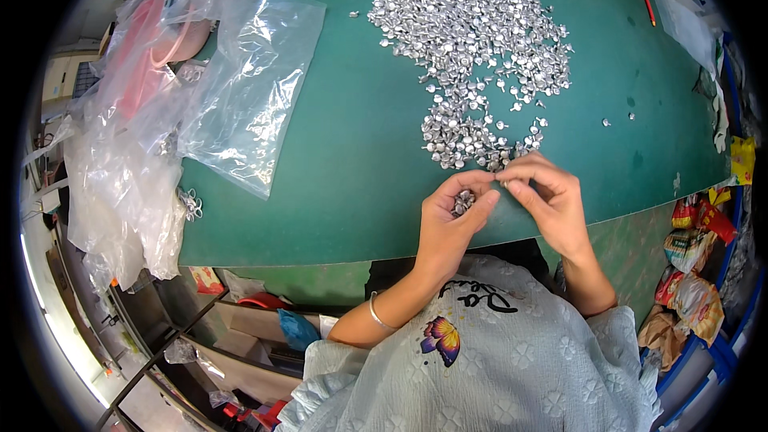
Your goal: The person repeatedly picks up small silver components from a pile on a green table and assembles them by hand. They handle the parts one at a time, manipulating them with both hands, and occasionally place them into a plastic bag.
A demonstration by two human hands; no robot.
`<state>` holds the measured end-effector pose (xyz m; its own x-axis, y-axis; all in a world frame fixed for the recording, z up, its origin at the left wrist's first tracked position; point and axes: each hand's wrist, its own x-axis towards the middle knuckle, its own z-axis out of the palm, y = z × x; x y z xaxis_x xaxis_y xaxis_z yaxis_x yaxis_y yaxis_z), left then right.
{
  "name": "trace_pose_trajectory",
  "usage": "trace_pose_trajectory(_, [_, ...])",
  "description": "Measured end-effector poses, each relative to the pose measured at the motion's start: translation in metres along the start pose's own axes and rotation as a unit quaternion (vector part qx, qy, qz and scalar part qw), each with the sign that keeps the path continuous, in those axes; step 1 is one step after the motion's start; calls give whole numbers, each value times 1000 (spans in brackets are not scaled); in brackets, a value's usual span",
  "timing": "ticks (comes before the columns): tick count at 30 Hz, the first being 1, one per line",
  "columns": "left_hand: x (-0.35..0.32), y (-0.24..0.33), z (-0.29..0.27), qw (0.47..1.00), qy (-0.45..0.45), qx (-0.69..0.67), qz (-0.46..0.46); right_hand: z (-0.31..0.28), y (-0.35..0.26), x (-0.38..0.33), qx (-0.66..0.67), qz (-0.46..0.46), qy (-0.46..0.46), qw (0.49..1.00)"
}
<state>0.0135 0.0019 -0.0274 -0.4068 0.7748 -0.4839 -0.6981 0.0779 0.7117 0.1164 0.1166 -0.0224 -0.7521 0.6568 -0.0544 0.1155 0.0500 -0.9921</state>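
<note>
Left hand [450, 216] curls around metal parts [463, 203]; at its three o'clock, right hand [554, 198] is pinched, its content too small to tell. Their twelve o'clock shows a pile [472, 24] on the tabletop [344, 128].

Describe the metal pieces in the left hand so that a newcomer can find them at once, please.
Find the green table and the large silvery pile on it. Just nearer the person, the left hand curls around small metal pieces. Unlike those in the pile, they are held in the hand.
</note>
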Motion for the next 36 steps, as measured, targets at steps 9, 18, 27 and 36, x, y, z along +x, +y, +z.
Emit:
trace_pose_trajectory(9, [-4, -1, -16, 978, -52, 115, 166, 5, 3, -18, -5, 88, 22, 996])
trace_pose_trajectory(18, [-10, -14, -20, 976, -4, 37, 215, 16, -28, -20, -146, 33, -53, 987])
trace_pose_trajectory(27, [-40, -2, -17, 977, -2, 1, 214, 18, -36, -21, -180, -59, -96, 977])
trace_pose_trajectory(36, [-91, 12, -9, 986, -13, 54, 156, 16, -46, -61, -172, -100, -78, 977])
